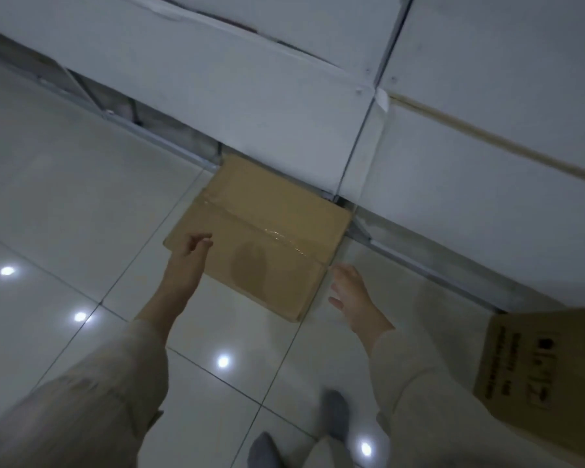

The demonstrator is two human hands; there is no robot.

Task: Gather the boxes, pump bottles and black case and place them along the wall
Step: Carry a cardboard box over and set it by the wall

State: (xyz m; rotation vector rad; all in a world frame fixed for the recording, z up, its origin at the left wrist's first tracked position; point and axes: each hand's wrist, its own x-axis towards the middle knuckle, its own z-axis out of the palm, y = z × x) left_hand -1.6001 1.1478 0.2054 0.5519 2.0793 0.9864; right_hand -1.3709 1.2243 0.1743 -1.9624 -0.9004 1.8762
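We see a white panelled wall [250, 96] running diagonally across the top, w/ thin metal seams btwn panels and a gap along its base. Below it, a glossy pale tiled floor [65, 197] w/ dark grout lines and bright ceiling-light reflections.

Flat brown cardboard box [260, 238] lies on the floor, far edge tucked against the wall base. Its top flaps are sealed w/ clear shiny tape down the middle; a darker roundish patch shows on the near half. A second, taller cardboard box [547, 376] stands at the right edge, black print on its side, too blurred to read.

Our left hand [190, 261] sits over the flat box's near-left corner, fingers loosely curled, holding nothing; can't tell if it touches. Our right hand [352, 295] hovers just beside the box's near-right corner, fingers spread, also holding nothing. Both arms in pale sleeves [92, 400]. Grey shoes [335, 413] at bottom.
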